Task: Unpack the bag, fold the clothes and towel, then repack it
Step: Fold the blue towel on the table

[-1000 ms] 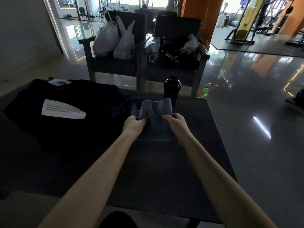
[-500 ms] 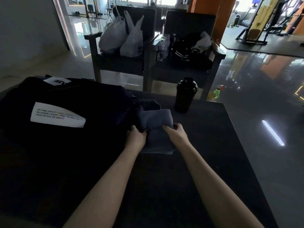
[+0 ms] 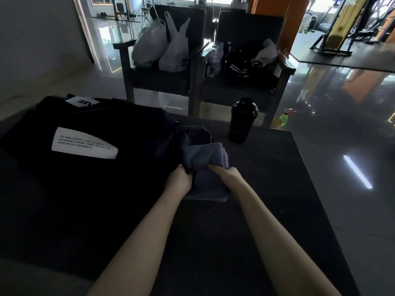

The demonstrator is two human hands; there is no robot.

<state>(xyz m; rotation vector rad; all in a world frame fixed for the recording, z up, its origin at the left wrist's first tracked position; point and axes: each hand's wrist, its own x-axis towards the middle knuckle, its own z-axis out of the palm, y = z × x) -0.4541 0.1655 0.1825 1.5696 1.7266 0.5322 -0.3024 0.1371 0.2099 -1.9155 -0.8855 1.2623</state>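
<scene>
Gripping a folded grey towel (image 3: 205, 165) with left hand (image 3: 180, 180) and right hand (image 3: 227, 175), both closed on it, dark table (image 3: 267, 189), black bag (image 3: 96, 133) just left, black bottle (image 3: 242, 120) beyond.

left hand (image 3: 180, 178) + right hand (image 3: 227, 175) grip grey towel (image 3: 205, 157) | black bag (image 3: 89, 133) left

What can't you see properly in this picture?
- Fingertips of the left hand and right hand: tucked into the grey cloth, head view.
- Small print on the white label of the black bag: too small.
- Contents of the black bottle: opaque.
- Table front edge: cut off by the frame.
</scene>
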